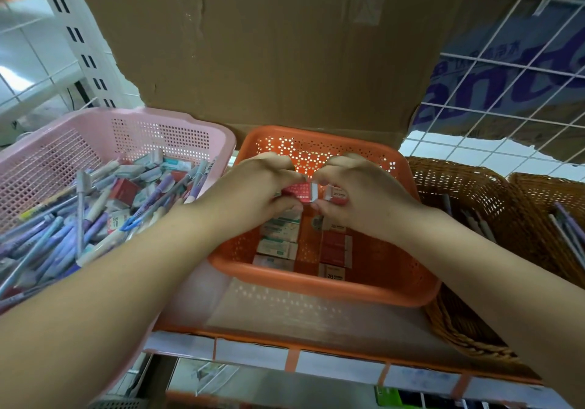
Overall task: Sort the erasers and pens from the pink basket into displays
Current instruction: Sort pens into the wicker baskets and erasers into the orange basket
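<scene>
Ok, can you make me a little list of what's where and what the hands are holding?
left hand: pinches a red eraser above the orange basket
right hand: pinches a 2B eraser beside the red one
orange basket: holds rows of erasers
pink basket: mixed pens and loose erasers
wicker baskets: on the right, a few pens inside

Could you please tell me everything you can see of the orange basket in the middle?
The orange basket is rectangular perforated plastic with rounded corners and a rolled rim, upright on the shelf between the pink basket and a wicker basket. On its floor lie green-and-white erasers in a left row, mostly red erasers in a right row. Above it the left hand pinches a red eraser, the right hand a second eraser.
</scene>
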